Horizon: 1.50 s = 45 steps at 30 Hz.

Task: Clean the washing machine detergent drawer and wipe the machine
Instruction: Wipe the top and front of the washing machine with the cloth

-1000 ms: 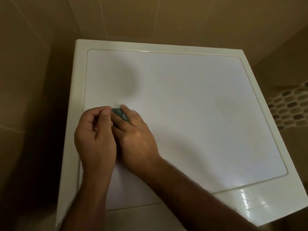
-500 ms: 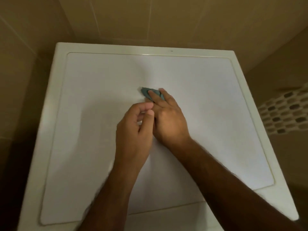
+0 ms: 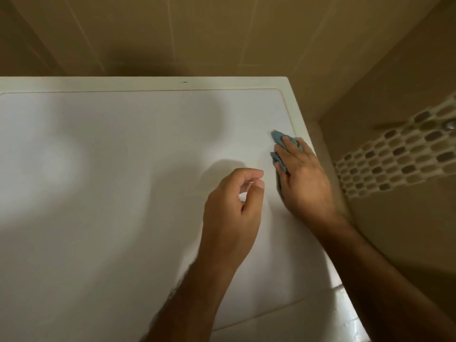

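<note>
I see no container here, only the white washing machine top (image 3: 123, 193), where my right hand (image 3: 303, 178) lies flat with straight fingers pressing a blue cloth (image 3: 278, 139) against the panel just beside its right rim. My left hand (image 3: 232, 213) hovers near it with fingers loosely curled, thumb close to the forefinger, holding nothing I can make out. Half a second ago the cloth was near the panel's middle with both hands touching; now it has travelled to the right edge and the hands are apart.

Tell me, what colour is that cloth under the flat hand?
Blue-grey. The cloth shows best in the head view, peeking out beneath the right hand.
</note>
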Each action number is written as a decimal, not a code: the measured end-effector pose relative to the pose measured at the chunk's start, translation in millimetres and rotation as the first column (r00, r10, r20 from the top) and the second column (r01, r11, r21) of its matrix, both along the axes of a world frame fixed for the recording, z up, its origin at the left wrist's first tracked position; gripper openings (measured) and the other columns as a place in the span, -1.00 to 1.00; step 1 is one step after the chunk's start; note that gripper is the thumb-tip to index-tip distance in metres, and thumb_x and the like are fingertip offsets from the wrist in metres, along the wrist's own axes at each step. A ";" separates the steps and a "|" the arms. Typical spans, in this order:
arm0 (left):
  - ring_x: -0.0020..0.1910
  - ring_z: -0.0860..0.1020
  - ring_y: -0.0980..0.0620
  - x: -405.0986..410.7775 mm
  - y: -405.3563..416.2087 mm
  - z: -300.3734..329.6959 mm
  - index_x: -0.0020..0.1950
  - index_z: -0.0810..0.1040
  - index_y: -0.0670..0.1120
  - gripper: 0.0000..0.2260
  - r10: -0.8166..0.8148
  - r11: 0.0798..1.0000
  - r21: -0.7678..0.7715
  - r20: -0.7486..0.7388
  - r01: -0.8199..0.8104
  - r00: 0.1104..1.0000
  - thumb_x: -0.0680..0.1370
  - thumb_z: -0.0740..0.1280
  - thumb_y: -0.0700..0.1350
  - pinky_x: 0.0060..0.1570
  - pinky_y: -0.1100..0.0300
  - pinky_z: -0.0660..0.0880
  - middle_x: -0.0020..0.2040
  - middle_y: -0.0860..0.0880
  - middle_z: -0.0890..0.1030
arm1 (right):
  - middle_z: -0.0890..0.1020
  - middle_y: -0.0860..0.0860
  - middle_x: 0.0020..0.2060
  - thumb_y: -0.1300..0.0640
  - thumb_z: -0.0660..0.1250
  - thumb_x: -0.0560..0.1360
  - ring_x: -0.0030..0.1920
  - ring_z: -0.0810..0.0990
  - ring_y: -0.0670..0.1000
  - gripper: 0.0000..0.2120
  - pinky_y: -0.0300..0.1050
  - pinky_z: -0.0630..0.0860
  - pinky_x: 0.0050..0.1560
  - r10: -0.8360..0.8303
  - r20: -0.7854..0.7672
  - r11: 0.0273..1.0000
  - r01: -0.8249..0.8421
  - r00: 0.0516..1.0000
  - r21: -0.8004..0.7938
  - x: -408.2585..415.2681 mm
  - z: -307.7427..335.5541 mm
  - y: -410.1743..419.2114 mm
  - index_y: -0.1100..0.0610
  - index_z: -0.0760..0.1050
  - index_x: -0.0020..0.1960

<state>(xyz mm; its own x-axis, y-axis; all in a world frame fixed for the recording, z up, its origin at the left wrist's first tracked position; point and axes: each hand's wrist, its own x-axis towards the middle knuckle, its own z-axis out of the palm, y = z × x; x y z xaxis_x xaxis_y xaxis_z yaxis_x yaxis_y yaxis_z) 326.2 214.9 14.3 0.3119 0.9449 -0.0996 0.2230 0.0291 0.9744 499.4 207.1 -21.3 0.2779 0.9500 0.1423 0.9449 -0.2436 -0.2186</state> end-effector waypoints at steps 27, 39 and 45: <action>-0.02 0.65 0.10 -51.9 47.3 -2.7 0.07 0.60 0.09 -0.69 0.137 0.990 0.008 0.047 -0.137 0.989 0.51 0.18 0.18 -0.05 -0.04 0.62 -0.02 0.17 0.67 | 0.41 0.15 0.45 0.03 0.12 0.62 0.48 0.32 0.13 -0.58 -0.08 0.08 0.56 -0.100 -0.068 0.995 0.100 0.993 0.003 -14.8 7.1 72.8 0.21 0.46 0.38; 0.08 0.59 0.17 -88.6 88.5 -8.1 0.18 0.60 0.09 -0.74 0.202 0.979 0.001 -0.024 -0.202 0.979 0.55 0.21 0.03 0.03 -0.02 0.61 0.11 0.15 0.63 | 0.29 0.07 0.53 -0.05 0.11 0.66 0.56 0.17 0.12 -0.52 -0.03 0.01 0.53 0.186 -0.079 0.975 -0.194 0.979 -0.107 -125.1 -0.3 107.2 0.13 0.32 0.51; 0.18 0.58 0.08 -111.0 117.0 -4.2 0.32 0.54 0.02 -0.74 0.202 0.979 0.028 -0.065 -0.201 0.977 0.65 0.23 -0.08 0.19 0.04 0.56 0.27 0.10 0.58 | 0.33 0.11 0.51 0.04 0.18 0.65 0.53 0.23 0.11 -0.57 -0.16 -0.02 0.49 -0.017 -0.058 0.999 0.015 0.998 -0.035 -100.9 11.4 113.6 0.18 0.39 0.46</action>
<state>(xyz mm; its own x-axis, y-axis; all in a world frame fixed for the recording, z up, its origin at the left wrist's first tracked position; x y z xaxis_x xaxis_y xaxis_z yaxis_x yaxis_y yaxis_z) 215.2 331.9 10.0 0.1080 0.9897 -0.0937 0.2797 0.0602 0.9582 398.5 320.7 -10.0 0.3004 0.9493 0.0929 0.9265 -0.2673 -0.2648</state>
